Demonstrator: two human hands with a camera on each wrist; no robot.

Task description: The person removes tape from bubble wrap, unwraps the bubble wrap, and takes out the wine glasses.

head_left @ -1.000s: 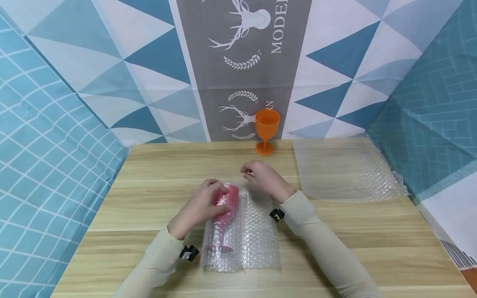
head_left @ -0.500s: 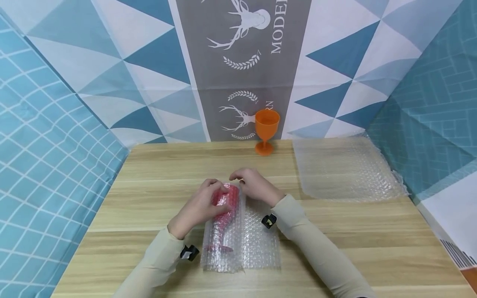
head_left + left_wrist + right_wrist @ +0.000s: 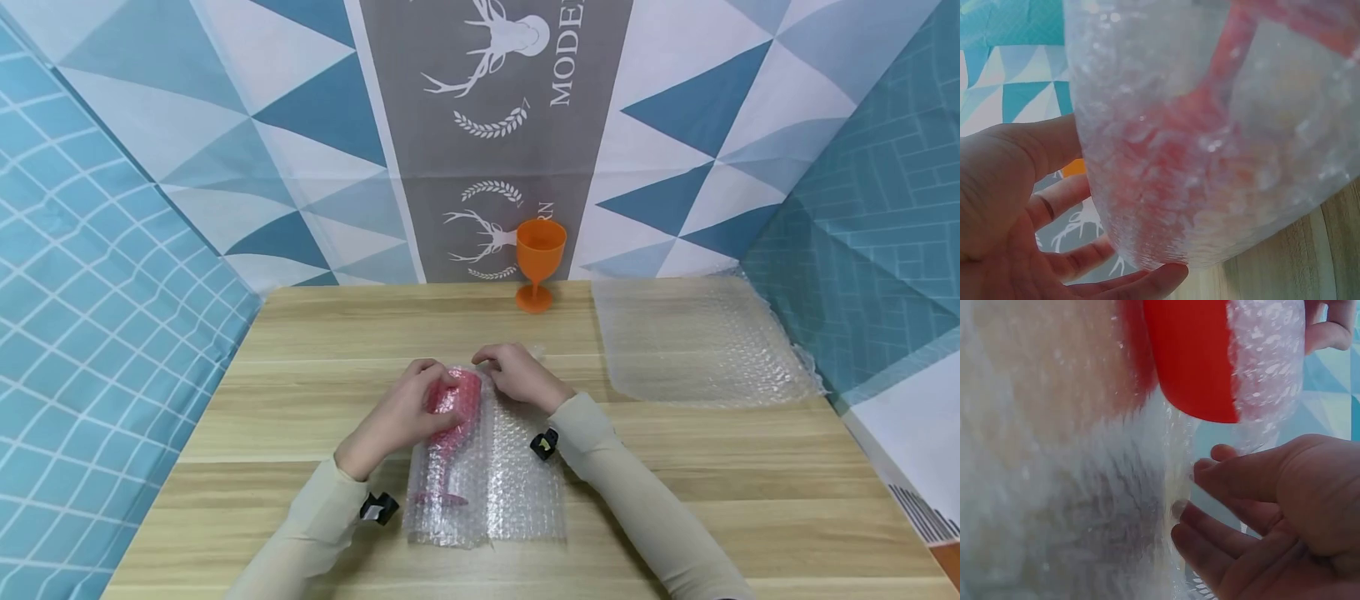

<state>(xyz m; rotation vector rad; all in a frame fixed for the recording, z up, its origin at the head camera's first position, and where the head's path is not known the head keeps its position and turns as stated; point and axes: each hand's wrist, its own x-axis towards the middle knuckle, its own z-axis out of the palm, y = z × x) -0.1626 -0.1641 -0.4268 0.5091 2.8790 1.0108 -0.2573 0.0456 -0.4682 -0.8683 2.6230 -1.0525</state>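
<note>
A red goblet [image 3: 456, 408] lies on its side under bubble wrap [image 3: 525, 492], bowl away from me and foot toward me. My left hand [image 3: 408, 408] holds the wrapped bowl from the left, its fingers and thumb curled round it in the left wrist view. Part of the red bowl [image 3: 1191, 356] shows bare in the right wrist view. My right hand [image 3: 517, 372] is at the far edge of the wrap, right of the bowl. Its thumb and fingertips pinch the wrap's edge. The goblet's far side is hidden.
An orange goblet [image 3: 538, 258] stands upright at the back of the wooden table [image 3: 315, 400], near the patterned backdrop. Another bubble wrap sheet [image 3: 697, 342] lies flat at the back right.
My right hand has moved left and slightly toward me, to the wrap's edge beside the bowl. My left hand has kept its hold on the wrapped goblet. The view has shifted slightly.
</note>
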